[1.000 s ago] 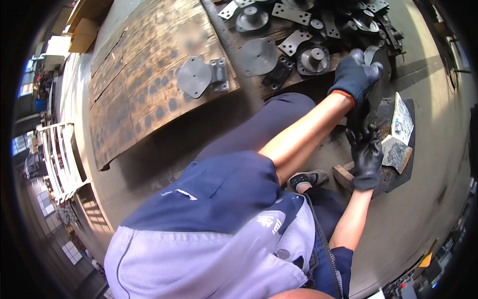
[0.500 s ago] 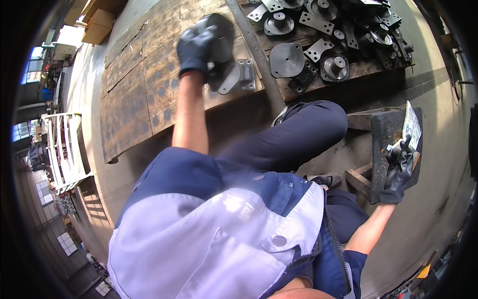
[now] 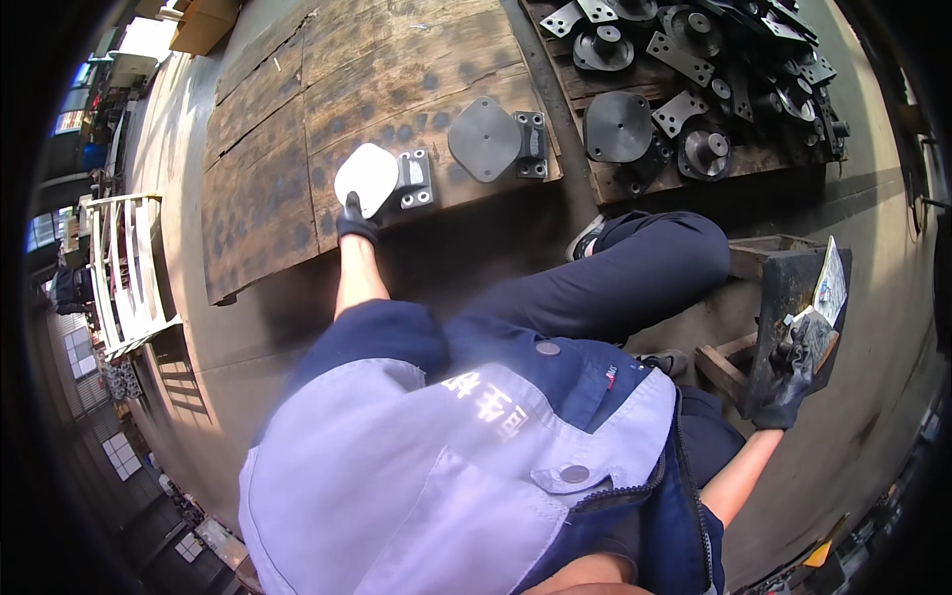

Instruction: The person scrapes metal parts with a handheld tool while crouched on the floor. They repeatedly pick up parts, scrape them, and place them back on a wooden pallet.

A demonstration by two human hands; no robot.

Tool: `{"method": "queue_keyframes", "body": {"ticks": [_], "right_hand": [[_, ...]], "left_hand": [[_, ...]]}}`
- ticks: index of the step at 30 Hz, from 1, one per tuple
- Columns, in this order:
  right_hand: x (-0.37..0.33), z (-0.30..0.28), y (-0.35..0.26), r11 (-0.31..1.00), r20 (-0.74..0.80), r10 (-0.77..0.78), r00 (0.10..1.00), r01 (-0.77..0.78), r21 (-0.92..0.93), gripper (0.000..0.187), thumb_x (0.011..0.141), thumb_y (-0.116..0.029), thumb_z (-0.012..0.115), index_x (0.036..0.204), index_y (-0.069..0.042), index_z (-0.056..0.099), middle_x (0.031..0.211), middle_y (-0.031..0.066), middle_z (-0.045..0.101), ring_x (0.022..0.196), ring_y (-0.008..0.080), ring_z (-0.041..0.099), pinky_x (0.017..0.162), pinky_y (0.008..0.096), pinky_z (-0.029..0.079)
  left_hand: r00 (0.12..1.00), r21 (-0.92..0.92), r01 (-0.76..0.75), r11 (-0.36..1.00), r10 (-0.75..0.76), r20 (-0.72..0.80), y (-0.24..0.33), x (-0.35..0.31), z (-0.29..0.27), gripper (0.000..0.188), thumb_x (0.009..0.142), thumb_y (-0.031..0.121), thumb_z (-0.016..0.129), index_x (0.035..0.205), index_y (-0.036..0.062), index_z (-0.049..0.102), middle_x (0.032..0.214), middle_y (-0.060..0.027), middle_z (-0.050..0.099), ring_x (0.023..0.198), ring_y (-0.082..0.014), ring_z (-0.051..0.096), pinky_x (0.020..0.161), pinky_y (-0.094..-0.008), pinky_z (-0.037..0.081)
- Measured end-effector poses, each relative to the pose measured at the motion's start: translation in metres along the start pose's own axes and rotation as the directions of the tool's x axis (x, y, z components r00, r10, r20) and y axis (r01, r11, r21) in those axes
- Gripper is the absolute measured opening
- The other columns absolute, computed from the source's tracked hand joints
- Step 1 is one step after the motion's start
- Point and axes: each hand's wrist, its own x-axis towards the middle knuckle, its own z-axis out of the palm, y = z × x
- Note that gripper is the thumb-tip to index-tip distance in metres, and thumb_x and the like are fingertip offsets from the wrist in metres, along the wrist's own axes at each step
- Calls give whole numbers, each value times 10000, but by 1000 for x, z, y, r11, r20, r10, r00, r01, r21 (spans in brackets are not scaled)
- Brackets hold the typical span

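My left hand [image 3: 355, 223], in a black glove, is closed on the near edge of a flat metal flange plate [image 3: 366, 178] that shines in the sun. Its thumb lies on top of the plate; the other fingers are mostly hidden. A dark bracket with bolt holes [image 3: 416, 178] adjoins the plate's right side. Farther right on the wooden platform lies a similar dark plate [image 3: 485, 140] with its own bracket [image 3: 531, 145]. Over at the right, my gloved right hand [image 3: 783, 382] is closed on a thin board with a printed sheet [image 3: 830, 286], tilted up beside a dark stool [image 3: 778, 297].
The low wooden platform [image 3: 263, 188] spans the front left. Beyond a narrow gap, a pallet [image 3: 769, 175] carries a heap of metal flanges and brackets [image 3: 706, 149]. My bent leg [image 3: 615, 263] reaches toward that gap. A white frame rack [image 3: 127, 268] stands far left, a cardboard box [image 3: 203, 27] behind.
My left hand has brought the flange plate left and nearer, down at the platform, uncovering the other dark plate. My right hand keeps hold of the board. The view has shifted slightly.
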Motion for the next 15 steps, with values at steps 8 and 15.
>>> {"method": "queue_keyframes", "body": {"ticks": [8,15], "right_hand": [[5,44,4,983,-43,63,997,-55,173,312,882,-244,539,1149,-86,568,873,42,606,743,132,560,706,270,458],[7,27,-14,995,1,-5,1000,5,101,214,901,-166,529,1073,-58,596,763,3,595,657,98,535,604,227,444]], "left_hand": [[969,82,248,965,-248,-11,-39,61,-73,422,884,359,575,1192,71,551,1081,-61,617,894,-219,583,801,-347,464],[925,901,200,385,228,-303,30,-26,14,572,785,473,593,1134,21,568,1001,-187,638,940,-323,606,801,-425,478]]}}
